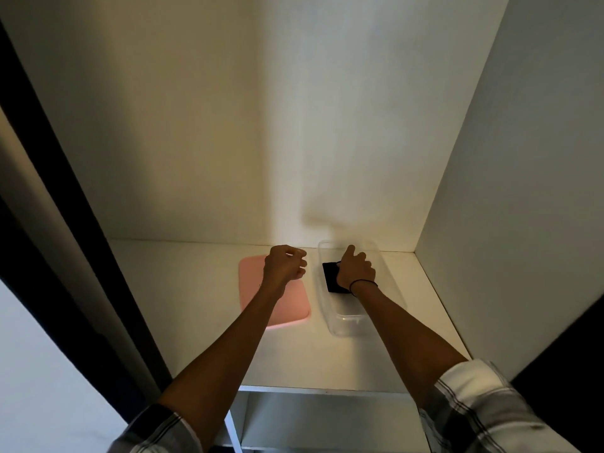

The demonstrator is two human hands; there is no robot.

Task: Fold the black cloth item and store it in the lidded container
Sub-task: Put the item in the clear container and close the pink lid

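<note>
A clear plastic container (343,323) stands lidless on a white shelf, right of centre. Inside it lies the folded black cloth (330,277), a small dark rectangle. My right hand (356,268) reaches into the container and rests on the cloth with fingers curled over it, covering its right part. The pink lid (295,304) lies flat on the shelf to the left of the container. Above the lid's far end my left hand (285,266) hovers, fingers loosely curled, with nothing in it.
The white shelf (183,289) sits in a white alcove with a back wall and a right side wall (506,191) close to the container. A dark frame (65,223) borders the left. A lower shelf compartment (327,420) shows beneath the front edge.
</note>
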